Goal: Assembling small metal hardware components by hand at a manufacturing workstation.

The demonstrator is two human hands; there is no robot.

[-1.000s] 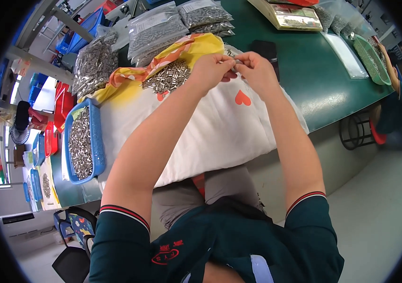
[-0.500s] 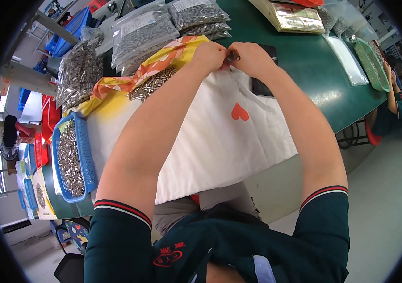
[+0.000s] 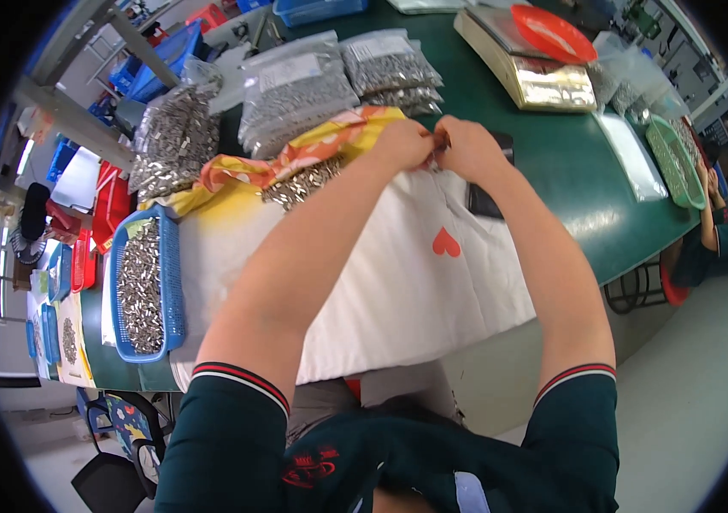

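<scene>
Meeting fingertip to fingertip, the left hand [image 3: 407, 147] and the right hand [image 3: 469, 149] come together over the far part of the white cloth [image 3: 390, 265], fingers curled inward on both! Something small and dark [image 3: 441, 144] shows between them, too tiny and too covered to identify, and I cannot tell which hand, if either, has it gripped. Just left of the left hand, a heap of small shiny metal pieces [image 3: 302, 185] lies on the cloth, partly hidden by the forearm, with a yellow-and-orange patterned fold [image 3: 296, 160] bunched up behind it. Over on the left, a blue basket [image 3: 174, 282] sits beside the cloth, loaded with more metal pieces! Behind the fold, filled clear bags [image 3: 296, 111] crowd the green table [image 3: 573, 218]. A flat black object [image 3: 484, 202] pokes out beneath the right wrist, and away at the far right, a co-worker [image 3: 727, 244] reaches to a green basket [image 3: 670, 162].
</scene>
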